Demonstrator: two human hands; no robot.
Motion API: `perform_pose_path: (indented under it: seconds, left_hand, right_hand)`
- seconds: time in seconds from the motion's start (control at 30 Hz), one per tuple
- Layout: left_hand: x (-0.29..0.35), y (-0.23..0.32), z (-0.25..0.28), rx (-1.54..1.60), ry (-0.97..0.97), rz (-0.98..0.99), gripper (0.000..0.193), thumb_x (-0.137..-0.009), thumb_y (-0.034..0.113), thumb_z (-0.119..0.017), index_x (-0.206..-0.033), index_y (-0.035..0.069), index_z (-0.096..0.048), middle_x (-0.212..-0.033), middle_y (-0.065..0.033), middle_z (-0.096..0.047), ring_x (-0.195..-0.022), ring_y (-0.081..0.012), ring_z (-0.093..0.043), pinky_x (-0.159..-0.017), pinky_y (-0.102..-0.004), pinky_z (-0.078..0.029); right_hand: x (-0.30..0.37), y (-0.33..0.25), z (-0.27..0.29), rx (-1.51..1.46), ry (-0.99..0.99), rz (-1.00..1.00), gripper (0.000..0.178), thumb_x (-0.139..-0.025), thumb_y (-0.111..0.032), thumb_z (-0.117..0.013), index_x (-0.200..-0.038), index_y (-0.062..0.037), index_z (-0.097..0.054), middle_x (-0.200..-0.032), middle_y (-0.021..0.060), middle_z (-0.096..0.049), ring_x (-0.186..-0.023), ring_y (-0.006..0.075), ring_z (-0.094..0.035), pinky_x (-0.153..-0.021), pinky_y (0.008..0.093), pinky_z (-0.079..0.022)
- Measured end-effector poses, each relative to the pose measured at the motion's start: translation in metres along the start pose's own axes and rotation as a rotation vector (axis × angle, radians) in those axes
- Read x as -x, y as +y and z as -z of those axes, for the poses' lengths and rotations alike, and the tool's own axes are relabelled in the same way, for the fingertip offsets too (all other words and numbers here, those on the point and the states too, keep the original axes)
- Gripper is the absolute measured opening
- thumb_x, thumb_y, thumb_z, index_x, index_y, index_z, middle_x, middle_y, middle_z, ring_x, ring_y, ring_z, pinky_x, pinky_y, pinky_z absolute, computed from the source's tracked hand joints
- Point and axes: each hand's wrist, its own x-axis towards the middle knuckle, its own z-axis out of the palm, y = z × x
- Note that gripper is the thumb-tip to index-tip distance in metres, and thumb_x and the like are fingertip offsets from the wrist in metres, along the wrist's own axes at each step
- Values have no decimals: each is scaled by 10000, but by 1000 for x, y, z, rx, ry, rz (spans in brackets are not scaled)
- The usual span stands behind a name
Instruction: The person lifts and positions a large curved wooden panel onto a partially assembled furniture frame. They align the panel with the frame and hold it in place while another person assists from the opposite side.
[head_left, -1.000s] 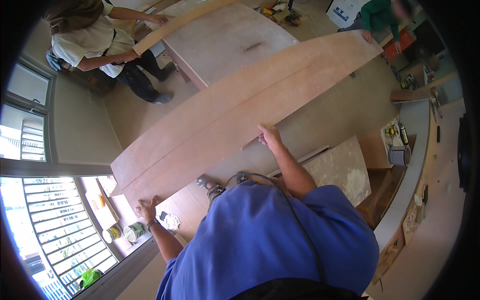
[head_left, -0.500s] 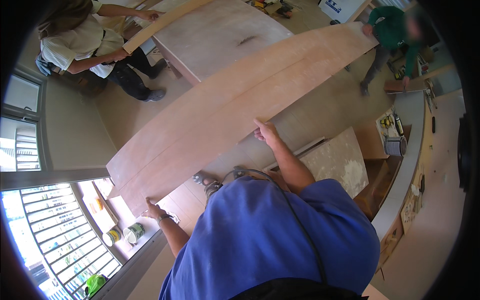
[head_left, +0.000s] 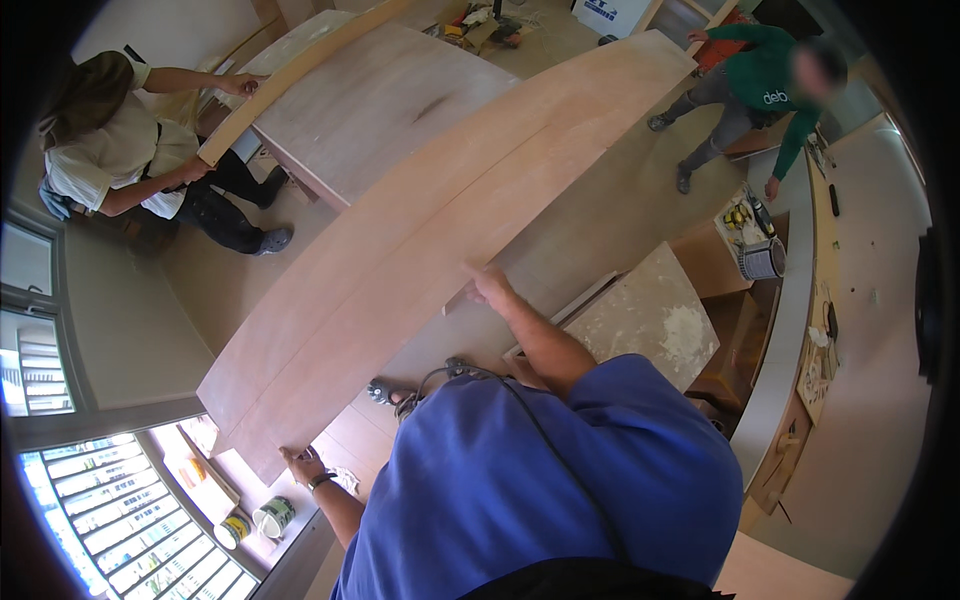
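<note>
A long, pale brown wooden board [head_left: 400, 240] stretches diagonally from lower left to upper right in front of me. My left hand [head_left: 303, 466], with a dark band on its wrist, grips the board's near left corner, thumb on top. Farther along the near edge, my right hand [head_left: 488, 285] is closed on the board, its lower fingers partly hidden. A short strip of wood [head_left: 457, 298] shows just below the edge beside that hand.
A work table [head_left: 390, 100] stands beyond the board. At left a person [head_left: 120, 150] holds a narrow plank [head_left: 300, 75]; a person in green [head_left: 765, 75] stands near the board's far end. Paint cans [head_left: 273, 516] line the window sill. A stained panel [head_left: 650, 320] lies at right.
The board has shifted left in view with both my hands on it. The person in green has taken a hand off its far end and lowered the other arm.
</note>
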Motion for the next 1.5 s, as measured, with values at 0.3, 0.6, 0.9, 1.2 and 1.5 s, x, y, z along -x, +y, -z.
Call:
perform_pose_path:
  seconds: [0.3,0.6,0.9,1.2,1.5]
  left_hand:
    - [8,1,-3,-8,-10,-3,451,-794,427,-578,-1069,75,-522,-986,-48,-573,-830,-166,-543,-703,-295,-450]
    - [-4,5,10,16,-57,69,430,-774,420,-604,-1038,91,-526,-984,-26,-566,-845,-147,-526,-690,-286,-446]
    - [-7,10,-6,77,-99,112,405,-787,374,-597,-1058,94,-485,-1018,-63,-496,-912,-187,-466,-771,-336,-433]
    - [-19,-10,-50,25,-327,212,607,-827,363,-528,-1290,89,-248,-1311,-85,-350,-1188,-229,-366,-910,-364,-351]
    - [-48,-45,-103,94,-254,350,385,-810,308,-563,-1113,100,-449,-1175,-53,-455,-1093,-199,-429,-874,-349,-368]
  right_hand:
    - [1,2,3,23,-49,-27,442,-761,-382,-619,-892,28,-519,-664,119,-554,-491,170,-539,-373,247,-387]
    - [-7,7,2,-31,-74,-51,450,-763,-405,-611,-899,14,-521,-672,111,-559,-496,178,-544,-383,252,-392]
    - [15,12,1,-122,-110,-82,527,-781,-518,-523,-962,-23,-489,-783,115,-595,-626,190,-585,-535,272,-439]
    - [18,33,28,-300,-104,-56,582,-794,-509,-518,-1102,-23,-425,-805,106,-599,-645,172,-599,-503,259,-445]
    - [-7,28,56,-676,49,-17,564,-797,-492,-531,-1133,-61,-391,-1034,135,-521,-878,234,-557,-672,305,-419]
